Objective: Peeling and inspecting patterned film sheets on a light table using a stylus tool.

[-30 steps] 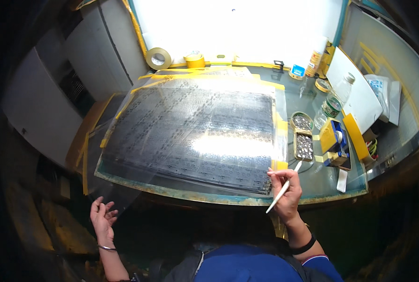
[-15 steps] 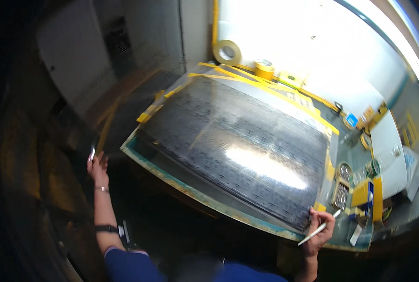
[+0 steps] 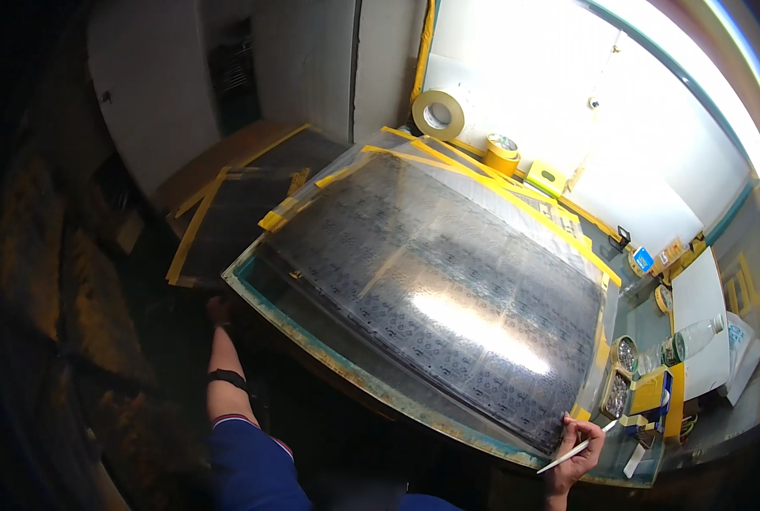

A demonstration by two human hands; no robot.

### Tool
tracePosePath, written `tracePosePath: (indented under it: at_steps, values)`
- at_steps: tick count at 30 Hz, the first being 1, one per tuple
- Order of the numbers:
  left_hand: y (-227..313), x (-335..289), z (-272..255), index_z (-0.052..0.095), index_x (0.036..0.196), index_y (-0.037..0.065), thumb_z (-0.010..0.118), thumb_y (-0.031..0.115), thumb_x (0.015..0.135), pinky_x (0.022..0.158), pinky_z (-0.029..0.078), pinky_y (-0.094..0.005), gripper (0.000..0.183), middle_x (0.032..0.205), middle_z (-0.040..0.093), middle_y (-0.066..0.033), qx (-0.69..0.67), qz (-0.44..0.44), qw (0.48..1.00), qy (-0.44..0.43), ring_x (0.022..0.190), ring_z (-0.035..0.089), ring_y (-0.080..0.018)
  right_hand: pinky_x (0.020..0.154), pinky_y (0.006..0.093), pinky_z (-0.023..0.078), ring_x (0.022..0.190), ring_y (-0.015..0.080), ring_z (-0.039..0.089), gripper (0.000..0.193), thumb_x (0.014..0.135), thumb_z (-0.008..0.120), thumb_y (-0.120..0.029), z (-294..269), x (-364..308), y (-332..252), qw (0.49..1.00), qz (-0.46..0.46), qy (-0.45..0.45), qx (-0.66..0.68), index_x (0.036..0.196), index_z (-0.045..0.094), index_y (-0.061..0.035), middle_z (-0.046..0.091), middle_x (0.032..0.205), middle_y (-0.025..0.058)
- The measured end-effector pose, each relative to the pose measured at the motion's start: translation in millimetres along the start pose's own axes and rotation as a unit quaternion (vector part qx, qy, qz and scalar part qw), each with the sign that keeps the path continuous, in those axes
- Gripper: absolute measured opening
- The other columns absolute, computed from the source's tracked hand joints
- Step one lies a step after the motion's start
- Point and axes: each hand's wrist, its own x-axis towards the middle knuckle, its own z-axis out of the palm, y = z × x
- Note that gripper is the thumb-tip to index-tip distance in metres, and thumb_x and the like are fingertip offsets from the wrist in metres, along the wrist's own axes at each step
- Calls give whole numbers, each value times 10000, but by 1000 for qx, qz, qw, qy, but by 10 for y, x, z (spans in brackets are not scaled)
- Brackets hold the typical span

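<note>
A large dark translucent film sheet (image 3: 457,247), printed with small repeated marks, lies over the glass-topped table (image 3: 346,351). At the sheet's near right corner, my right hand (image 3: 578,460) is closed around a slim white pen-like stick (image 3: 559,460). Its thumb and fingertip touch that corner. My left hand (image 3: 219,312) is low in shadow, off the table's left corner and just under a second dark sheet (image 3: 252,213) with yellow tape edges. Darkness hides the left fingers and anything in them.
Yellow tape strips (image 3: 516,204) border the sheet. Along the back stand tape rolls (image 3: 438,116) and a yellow-green box (image 3: 546,179). At the right are round tins (image 3: 625,353), a clear bottle (image 3: 699,336), a yellow-and-blue box (image 3: 650,393) and a white board (image 3: 699,315). A bright light panel is behind.
My left hand has dropped and moved right into shadow; a shiny spot seen beside it earlier no longer shows. My right hand stays at the sheet's corner. The view has shifted slightly.
</note>
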Motion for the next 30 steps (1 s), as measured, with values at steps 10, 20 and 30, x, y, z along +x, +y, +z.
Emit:
tracePosePath:
  at_steps: [10,20,30]
  values:
    - [467,-348,-675,635,1010,-9,656,98,816,757,495,-309,223,948,659,-103,-187,-62,916,349,833,616,-191,853,365,525,821,171,606,100,845,593,73,101,12,-123,997,-23,-15,70,877,515,20,563,865,100]
    - [4204,-3289,-1448,676,893,26,744,38,738,594,485,-275,169,806,655,-90,-300,557,718,-290,667,608,-177,801,374,549,842,245,676,265,706,760,32,-5,53,-287,960,-195,-158,120,902,587,-12,681,889,150]
    - [4543,-4468,-1254,690,888,18,721,68,792,592,501,-237,113,781,667,-79,-347,441,573,-597,682,644,-136,771,325,522,898,264,661,383,641,832,-113,-604,-38,-490,960,-166,-201,99,936,600,-39,673,1000,157]
